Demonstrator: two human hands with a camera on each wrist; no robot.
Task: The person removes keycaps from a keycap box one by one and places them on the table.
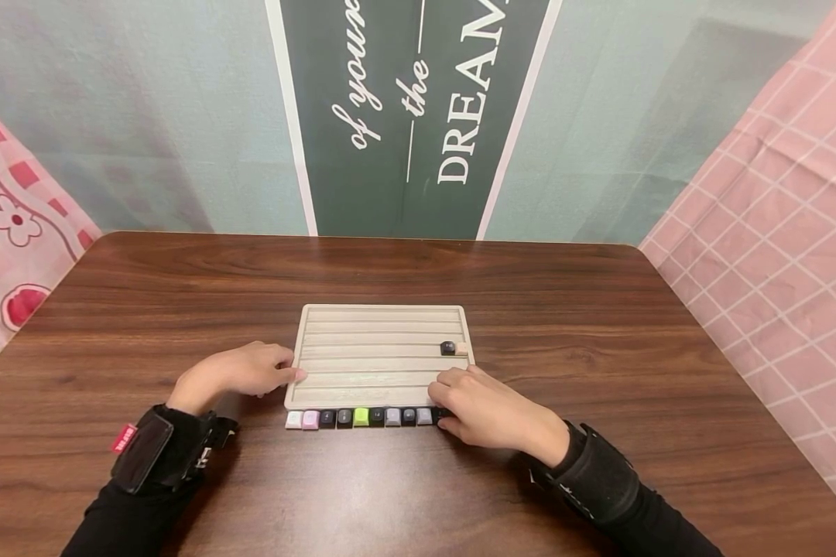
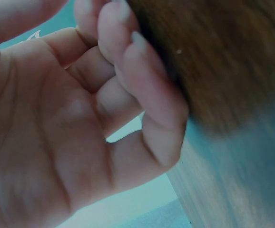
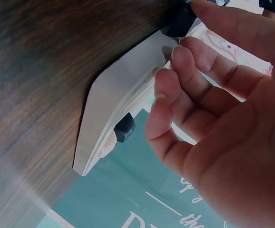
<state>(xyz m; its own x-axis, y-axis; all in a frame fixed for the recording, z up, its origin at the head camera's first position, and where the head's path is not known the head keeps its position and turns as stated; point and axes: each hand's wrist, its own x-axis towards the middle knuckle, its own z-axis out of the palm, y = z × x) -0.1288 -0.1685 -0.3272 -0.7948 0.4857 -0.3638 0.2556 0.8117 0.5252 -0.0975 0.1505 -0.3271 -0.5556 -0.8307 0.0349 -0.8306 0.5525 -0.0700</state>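
A cream keycap tray (image 1: 369, 360) with long horizontal ridges lies on the table. At its left rim is my left hand (image 1: 251, 369), thumb tip over the edge and the other fingers loosely bent beside it. My right hand (image 1: 491, 406) is at the tray's lower right corner, thumb and index finger pinching a black keycap (image 3: 179, 23) at the right end of the row. That row, below the tray, includes a white keycap (image 1: 293, 419), a pink keycap (image 1: 310, 419) and a lime keycap (image 1: 361, 417). Inside the tray, a black keycap (image 1: 447, 348) sits beside a cream keycap (image 1: 461, 349).
The brown wooden table (image 1: 564, 309) extends around the tray on all sides. Behind it hangs a grey-green cloth (image 1: 216, 116) with a dark lettered panel. Pink cloths hang at both sides, the right one a pink grid cloth (image 1: 773, 232).
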